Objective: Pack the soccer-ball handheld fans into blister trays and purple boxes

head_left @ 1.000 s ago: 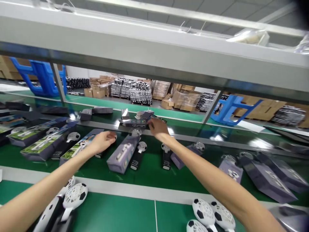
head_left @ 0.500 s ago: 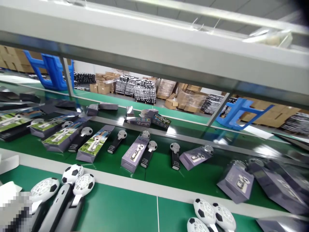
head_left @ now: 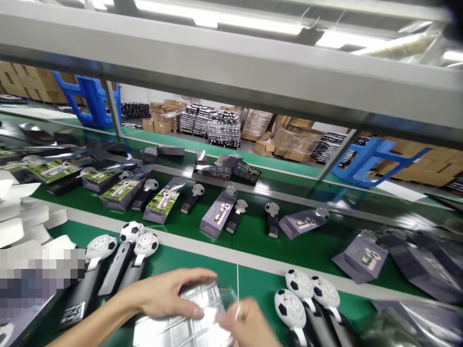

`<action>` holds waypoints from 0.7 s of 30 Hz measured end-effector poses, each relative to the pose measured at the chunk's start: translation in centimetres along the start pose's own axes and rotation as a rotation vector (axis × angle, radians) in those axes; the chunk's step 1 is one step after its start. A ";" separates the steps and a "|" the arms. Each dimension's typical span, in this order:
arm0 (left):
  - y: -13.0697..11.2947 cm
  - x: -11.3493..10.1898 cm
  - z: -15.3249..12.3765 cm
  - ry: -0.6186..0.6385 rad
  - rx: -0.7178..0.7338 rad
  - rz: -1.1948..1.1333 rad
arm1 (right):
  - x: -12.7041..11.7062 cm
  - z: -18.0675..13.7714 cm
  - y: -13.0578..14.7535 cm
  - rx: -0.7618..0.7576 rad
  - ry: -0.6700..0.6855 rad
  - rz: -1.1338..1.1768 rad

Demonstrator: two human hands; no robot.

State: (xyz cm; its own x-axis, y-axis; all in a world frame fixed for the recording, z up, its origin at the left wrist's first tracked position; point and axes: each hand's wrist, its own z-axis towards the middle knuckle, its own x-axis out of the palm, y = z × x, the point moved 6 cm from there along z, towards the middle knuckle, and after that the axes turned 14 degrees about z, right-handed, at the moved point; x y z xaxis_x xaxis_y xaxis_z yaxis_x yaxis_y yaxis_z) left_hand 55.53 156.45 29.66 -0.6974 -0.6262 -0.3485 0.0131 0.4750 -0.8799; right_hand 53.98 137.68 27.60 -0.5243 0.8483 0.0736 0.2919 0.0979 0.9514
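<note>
Left hand [head_left: 164, 291] and right hand [head_left: 249, 320] both have hold of some shiny clear plastic [head_left: 181, 332]. On the left hand, the thumb lies on top and the fingers reach round the far side, with a wide gap between thumb and fingers. The right hand is curled up small, and its thumb and finger pinch at the right edge of the plastic. It is a bit blurry there, so I cannot tell how tight that pinch is.

The plastic is low down in the middle, over the near green table [head_left: 260, 284]. Three fans [head_left: 146, 243] with football heads lie just left of it, close together. Three more football fans [head_left: 289, 308] lie to the right of the right hand. White card flaps [head_left: 25, 217] are bunched up at the far left.

Past a pale strip [head_left: 253, 262] is a darker green belt [head_left: 253, 226]. Purple boxes [head_left: 219, 217] lie along it, and some small black fans [head_left: 237, 217] lie among them. One fan is right beside the middle box. Farther back are a blue stool [head_left: 96, 101] on the left and brown cardboard boxes [head_left: 162, 124].
</note>
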 end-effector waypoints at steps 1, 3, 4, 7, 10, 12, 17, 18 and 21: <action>0.1 -0.1 0.2 -0.040 0.021 -0.034 | -1.7 0.3 1.0 -0.024 -0.113 0.004; 0.1 0.3 0.3 -0.093 0.041 -0.051 | -5.3 -0.1 3.9 -0.132 -0.362 -0.054; 0.0 0.9 0.3 -0.089 0.046 -0.035 | -6.9 -0.7 5.5 -0.211 -0.468 -0.120; -1.2 3.9 0.4 0.062 0.103 0.042 | -9.3 -2.3 10.0 -0.507 -0.539 -0.514; -3.2 4.4 1.3 0.083 0.163 0.072 | -7.1 -1.8 10.1 -0.650 -0.086 -1.069; -4.2 0.7 2.4 -0.174 0.115 0.151 | -6.2 -1.2 8.4 -0.561 0.158 -1.261; -3.5 -14.7 5.4 -0.874 -0.554 0.719 | -7.5 0.1 6.8 -0.069 -0.010 -1.465; -2.7 -16.9 6.2 -0.889 -0.695 0.730 | -7.9 0.1 6.6 0.061 0.000 -1.512; -0.8 -21.1 8.3 -0.840 -0.829 0.602 | -9.9 0.9 8.1 0.122 0.058 -1.549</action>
State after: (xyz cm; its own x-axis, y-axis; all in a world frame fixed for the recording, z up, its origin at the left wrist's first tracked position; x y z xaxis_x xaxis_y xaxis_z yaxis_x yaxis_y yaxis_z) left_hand 76.15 164.13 35.06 -0.0796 -0.2329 -0.9692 -0.4855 0.8582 -0.1664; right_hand 62.28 130.57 34.29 -0.3923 -0.1378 -0.9095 -0.4852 0.8710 0.0773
